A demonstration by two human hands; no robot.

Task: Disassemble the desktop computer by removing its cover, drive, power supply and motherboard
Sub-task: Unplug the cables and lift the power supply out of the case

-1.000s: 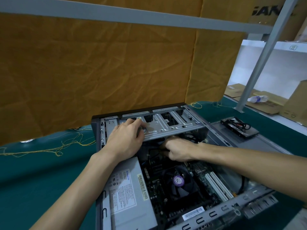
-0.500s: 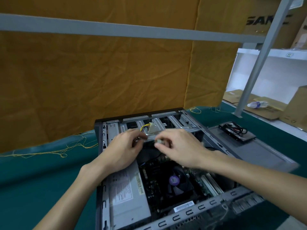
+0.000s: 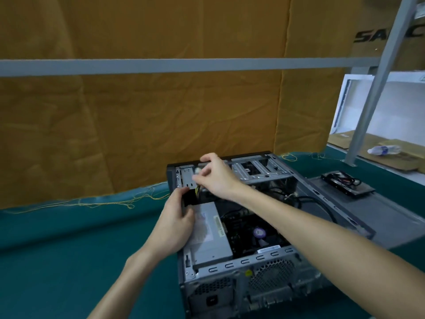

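Observation:
The open desktop case (image 3: 264,259) lies on its side on the green table, cover off. Inside are the grey power supply (image 3: 211,245) on the left and the motherboard with its fan (image 3: 258,232) to the right. My left hand (image 3: 176,223) rests on the far end of the power supply, thumb at the case's left wall. My right hand (image 3: 215,174) reaches over the drive cage (image 3: 259,170) and pinches a white connector with yellow and black wires (image 3: 197,187). The removed drive (image 3: 348,186) lies on the cover panel (image 3: 368,210) to the right.
A yellow cloth hangs behind the table, crossed by a grey rail (image 3: 184,65). A slanted grey post (image 3: 377,81) stands at the right. Cardboard and a plastic bottle (image 3: 383,149) lie on the far right surface. Loose yellow threads (image 3: 103,202) trail along the table's back edge.
The view has pulled back and up. My right hand has lifted the wired connector toward the case's far left corner. My left hand has dropped from the drive cage onto the power supply.

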